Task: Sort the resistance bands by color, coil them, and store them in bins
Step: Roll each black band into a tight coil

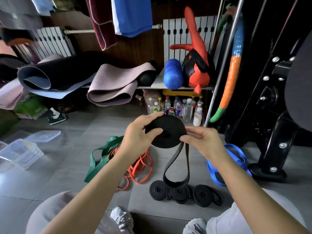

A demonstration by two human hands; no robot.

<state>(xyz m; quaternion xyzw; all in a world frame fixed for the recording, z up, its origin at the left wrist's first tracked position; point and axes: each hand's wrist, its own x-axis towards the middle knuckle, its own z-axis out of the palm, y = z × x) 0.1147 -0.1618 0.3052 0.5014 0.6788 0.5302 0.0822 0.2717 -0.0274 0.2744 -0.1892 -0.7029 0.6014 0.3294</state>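
Mid-frame, the left hand (138,132) clamps the part-wound black band (166,130), thumb across its face so it can't spring open. The right hand (200,141) pinches the loose tail, probably to feed the next turn. Three finished black coils (179,193) lie below. Clear bins (20,152) wait at the left edge.

Three coiled bands (180,193) on floor (67,174) nearest, held coil (166,132) above them, loose band heap (109,147) left, looped band (211,171) right, bins (20,152) far left, bottles (179,107) behind under shelf (177,88)
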